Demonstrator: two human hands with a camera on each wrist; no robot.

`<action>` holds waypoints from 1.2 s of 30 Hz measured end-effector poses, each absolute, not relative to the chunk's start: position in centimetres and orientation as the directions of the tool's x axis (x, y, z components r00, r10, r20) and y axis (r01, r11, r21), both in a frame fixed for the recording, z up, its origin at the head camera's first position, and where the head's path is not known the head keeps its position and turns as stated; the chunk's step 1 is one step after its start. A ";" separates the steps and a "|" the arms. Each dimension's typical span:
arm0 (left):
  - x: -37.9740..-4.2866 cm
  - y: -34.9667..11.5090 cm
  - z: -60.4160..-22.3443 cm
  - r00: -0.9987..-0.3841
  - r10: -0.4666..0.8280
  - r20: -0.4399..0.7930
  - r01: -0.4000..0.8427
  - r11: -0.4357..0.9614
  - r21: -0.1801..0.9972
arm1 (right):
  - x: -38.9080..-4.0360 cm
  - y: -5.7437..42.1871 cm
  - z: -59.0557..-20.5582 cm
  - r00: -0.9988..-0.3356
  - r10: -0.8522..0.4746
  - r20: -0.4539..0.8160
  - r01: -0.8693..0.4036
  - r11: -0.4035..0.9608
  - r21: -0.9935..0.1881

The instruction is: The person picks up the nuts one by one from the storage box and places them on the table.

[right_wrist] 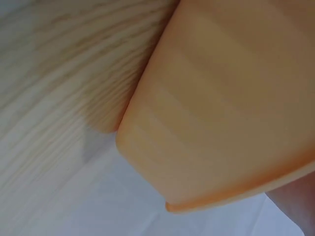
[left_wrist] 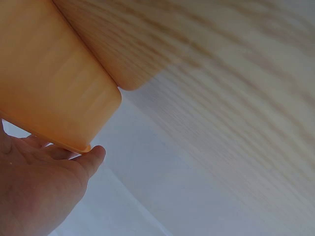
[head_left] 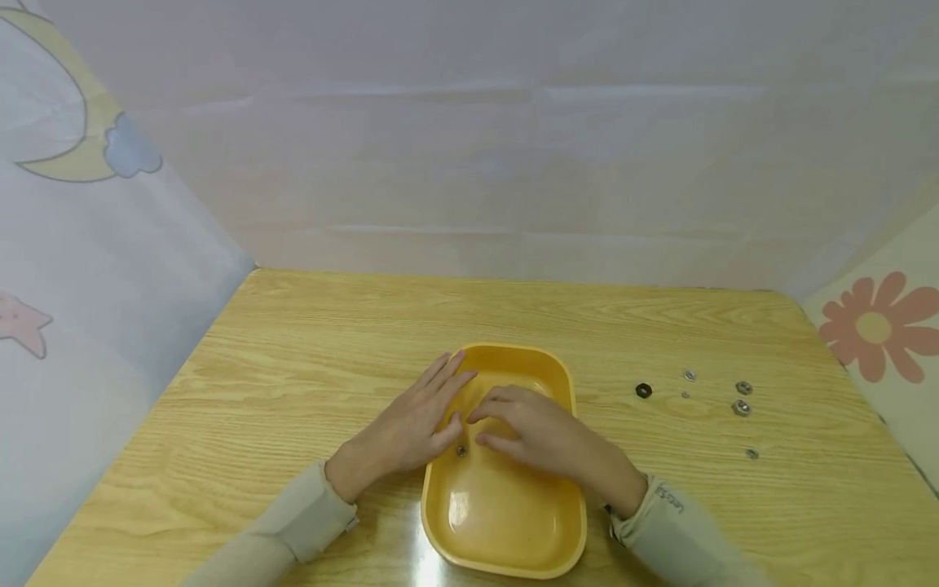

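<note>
A yellow-orange plastic tray (head_left: pixel 506 522) stands on the wooden table, and one small metal nut (head_left: pixel 461 451) lies on its floor near the left wall. My left hand (head_left: pixel 411 424) lies across the tray's left rim, its fingers extended and the thumb inside, just above the nut. The left wrist view shows that hand (left_wrist: pixel 44 182) at the rim of the tray (left_wrist: pixel 54 83). From the right side my right hand (head_left: pixel 531 428) reaches in over the tray, fingers bent and thumb apart from them, with nothing visible between. The tray's outer wall (right_wrist: pixel 221 108) hides most of it in the right wrist view.
Right of the tray, a black nut (head_left: pixel 643 390) lies on the table (head_left: pixel 315 359). Several silver nuts of different sizes are scattered farther right, including a large one (head_left: pixel 742 408) and a smaller one (head_left: pixel 751 453). A pale sheet (head_left: pixel 440 179) hangs behind the table.
</note>
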State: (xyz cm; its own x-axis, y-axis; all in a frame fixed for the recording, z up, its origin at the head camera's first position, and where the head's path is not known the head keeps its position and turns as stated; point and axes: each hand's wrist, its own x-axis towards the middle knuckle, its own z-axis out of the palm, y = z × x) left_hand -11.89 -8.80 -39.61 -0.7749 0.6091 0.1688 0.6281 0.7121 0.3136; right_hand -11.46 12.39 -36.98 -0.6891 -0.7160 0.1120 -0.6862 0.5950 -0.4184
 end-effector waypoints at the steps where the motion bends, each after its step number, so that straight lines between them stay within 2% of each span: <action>1: -11.9 -8.8 -39.6 -0.774 0.610 0.169 0.629 0.712 0.313 | -11.4 12.3 -37.0 -0.689 -0.717 0.101 -0.683 0.597 -0.421; 15: -11.8 -8.7 -39.7 -0.771 0.610 0.182 0.633 0.706 0.317 | -11.2 10.7 -38.6 -0.641 -0.767 0.031 -0.720 0.587 -0.369; 36: -11.8 -8.7 -39.5 -0.781 0.601 0.170 0.619 0.707 0.342 | -11.2 10.4 -39.9 -0.629 -0.777 -0.002 -0.723 0.586 -0.367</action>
State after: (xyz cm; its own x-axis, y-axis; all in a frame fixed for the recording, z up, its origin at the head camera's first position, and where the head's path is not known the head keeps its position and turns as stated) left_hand -11.83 -8.74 -39.48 -0.7807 0.6012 0.1705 0.6191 0.7068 0.3424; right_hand -11.17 10.43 -39.89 -0.6291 -0.7774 -0.0018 -0.7226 0.5856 -0.3674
